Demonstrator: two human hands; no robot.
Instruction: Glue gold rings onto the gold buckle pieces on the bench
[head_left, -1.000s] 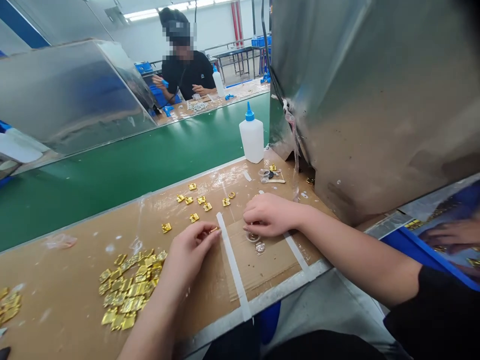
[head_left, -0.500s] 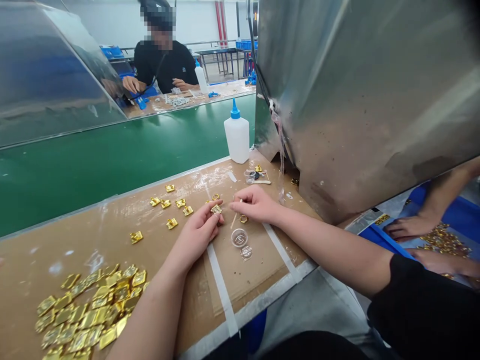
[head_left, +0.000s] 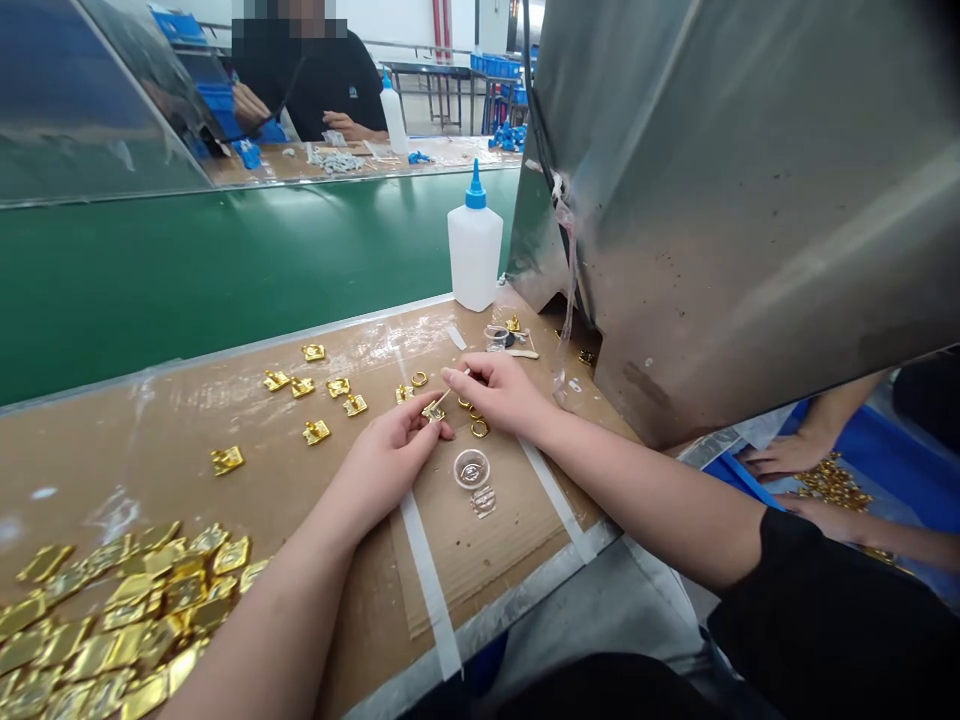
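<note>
Stick has swung over to the gold piece now. Half a second back it was pointing down above the little clear cup, well clear of the piece, and a second back our right hand was partly covering that cup. Now the tip is right at the piece's upper face, though we can't tell if it's actually touching. Our view has shifted too, so the pile of gold pieces fills more of the lower left corner.

Pose-wise, our left forearm comes up from the bottom left, and the left hand has the gold piece pinched between thumb and fingers, just above the cardboard. Our right arm reaches in from the right, back of the hand up, thumb and index finger pinching the stick at a slant. Its other fingers are curled in, just above a few gold rings. The cup sits in plain view on the cardboard, on the near side of both hands, and the white bottle stands upright behind them.
</note>
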